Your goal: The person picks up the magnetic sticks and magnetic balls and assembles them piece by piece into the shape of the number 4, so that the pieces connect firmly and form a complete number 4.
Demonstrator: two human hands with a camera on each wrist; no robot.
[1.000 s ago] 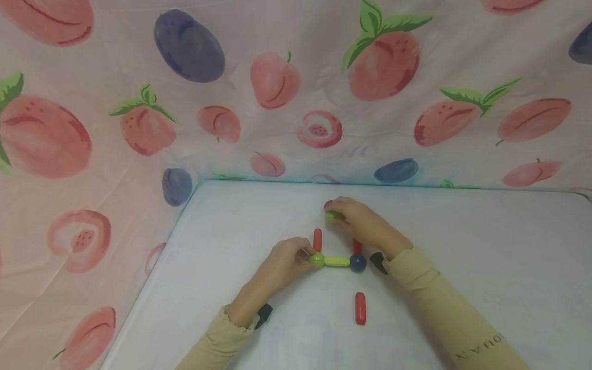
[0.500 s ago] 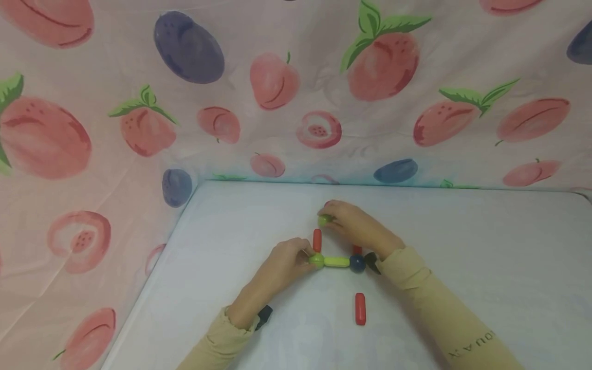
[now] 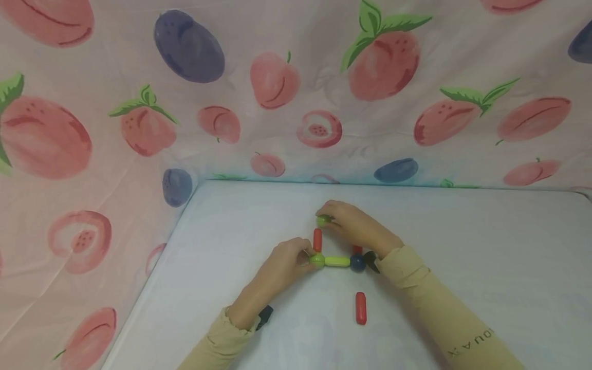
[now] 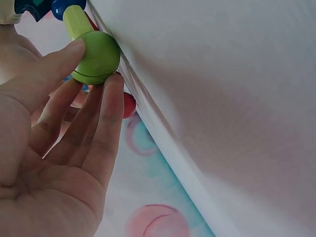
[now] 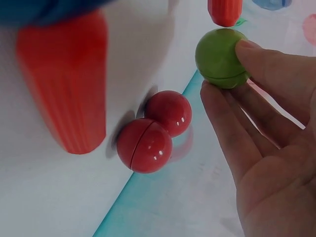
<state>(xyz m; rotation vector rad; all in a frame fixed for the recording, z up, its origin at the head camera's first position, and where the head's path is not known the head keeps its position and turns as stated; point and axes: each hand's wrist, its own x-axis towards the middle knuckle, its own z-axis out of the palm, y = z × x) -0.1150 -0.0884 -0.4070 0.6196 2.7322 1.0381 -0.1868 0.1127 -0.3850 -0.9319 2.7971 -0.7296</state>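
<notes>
My left hand (image 3: 287,261) pinches a green ball (image 4: 98,57) between thumb and fingertips. A yellow-green rod (image 3: 337,262) links that ball to a dark blue ball (image 3: 357,263). From the held ball a red rod (image 3: 317,240) runs away from me. Just beyond its far end my right hand (image 3: 353,222) pinches a second green ball (image 5: 219,57); the right wrist view shows this ball right at the rod's tip. Another red rod (image 5: 69,94) extends from the blue ball, mostly hidden under the right hand in the head view.
Two glossy red balls (image 5: 144,145) lie side by side on the table, hidden behind the right hand in the head view. Nearer to me, a loose red rod (image 3: 361,308) lies on the white table (image 3: 485,267). A fruit-print cloth (image 3: 287,31) hangs behind and at the left.
My right hand has moved a little left with its green ball, to the far end of the red rod. The left hand and its ball have stayed in place.
</notes>
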